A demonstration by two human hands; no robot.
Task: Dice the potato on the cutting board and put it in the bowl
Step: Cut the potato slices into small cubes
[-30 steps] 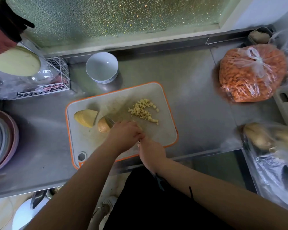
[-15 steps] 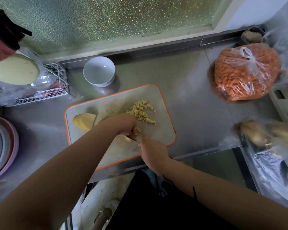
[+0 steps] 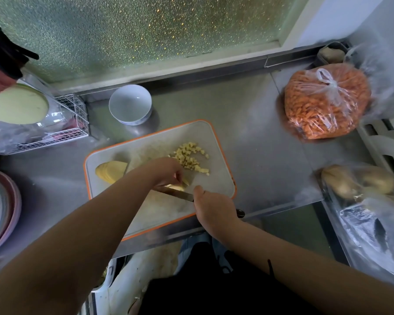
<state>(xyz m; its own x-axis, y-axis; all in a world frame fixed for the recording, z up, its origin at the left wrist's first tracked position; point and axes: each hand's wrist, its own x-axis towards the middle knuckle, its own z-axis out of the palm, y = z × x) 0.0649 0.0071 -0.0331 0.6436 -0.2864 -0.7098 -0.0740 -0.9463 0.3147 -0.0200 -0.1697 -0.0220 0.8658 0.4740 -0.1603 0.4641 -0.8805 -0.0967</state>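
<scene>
A grey cutting board with an orange rim (image 3: 216, 142) lies on the steel counter. A pile of diced potato (image 3: 190, 158) sits on its far right part, and a stack of potato slices (image 3: 111, 170) lies at its left. My left hand (image 3: 166, 170) holds a small potato piece (image 3: 179, 186) down with curled fingers. My right hand (image 3: 210, 209) grips a knife (image 3: 175, 193), whose blade lies against that piece. A white bowl (image 3: 130, 104) stands empty just behind the board.
A tied bag of orange pieces (image 3: 327, 103) lies at the back right, and bagged whole potatoes (image 3: 359, 181) at the right edge. A wire rack (image 3: 55, 128) with a lidded container stands at the left, stacked plates (image 3: 0, 208) below it. The counter's front edge runs under my forearms.
My left hand moved right from the half potato to the board's middle and now holds a smaller piece. The knife blade has come into view beside it.
</scene>
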